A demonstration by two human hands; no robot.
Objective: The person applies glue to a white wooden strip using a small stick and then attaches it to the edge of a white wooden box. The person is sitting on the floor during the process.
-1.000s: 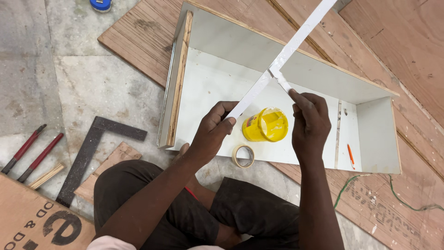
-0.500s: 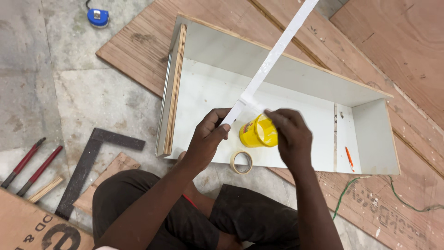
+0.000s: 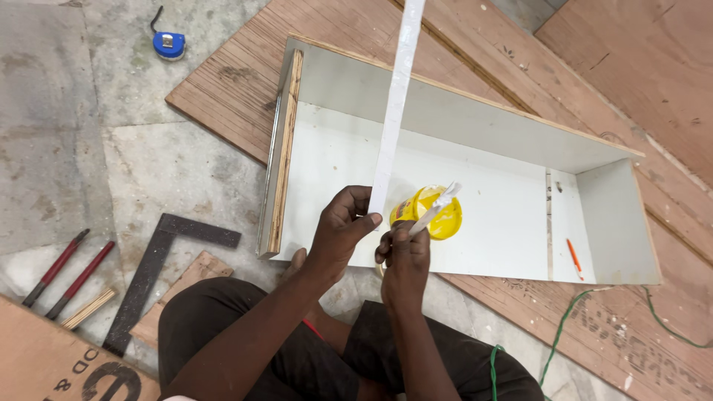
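My left hand pinches the near end of a long, thin white edging strip, fingers closed tight on it just in front of the yellow plastic glue tub. The strip's long axis runs up and away from me, tilted slightly to the right, and its far end leaves the top of the view. It passes above the open white laminated plywood box, which lies on its back on the floor with its long side running left to right.

My right hand is closed around a short white stick-like applicator whose tip points up and to the right, over the glue tub inside the box.

On the concrete floor to my left lie a dark metal try square, two red-handled tools and a blue tape measure. A green cord trails to my right.
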